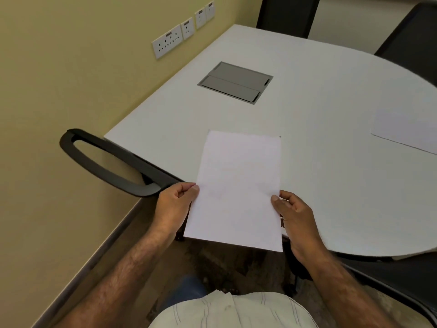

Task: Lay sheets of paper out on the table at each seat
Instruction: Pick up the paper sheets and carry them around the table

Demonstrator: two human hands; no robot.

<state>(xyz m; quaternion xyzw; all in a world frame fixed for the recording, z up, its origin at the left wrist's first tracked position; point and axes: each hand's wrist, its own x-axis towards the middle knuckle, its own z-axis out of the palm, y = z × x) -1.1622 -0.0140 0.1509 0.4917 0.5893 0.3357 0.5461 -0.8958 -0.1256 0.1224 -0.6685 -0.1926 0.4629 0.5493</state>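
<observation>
A white sheet of paper is held over the near edge of the white table, its far half above the tabletop and its near half past the edge. My left hand pinches its left edge. My right hand pinches its right edge. A second white sheet lies flat on the table at the right, cut off by the frame's edge.
A grey cable hatch is set in the tabletop near the wall. A black chair armrest sticks out at the table's left corner. Dark chairs stand at the far side and far right. Wall sockets line the yellow wall.
</observation>
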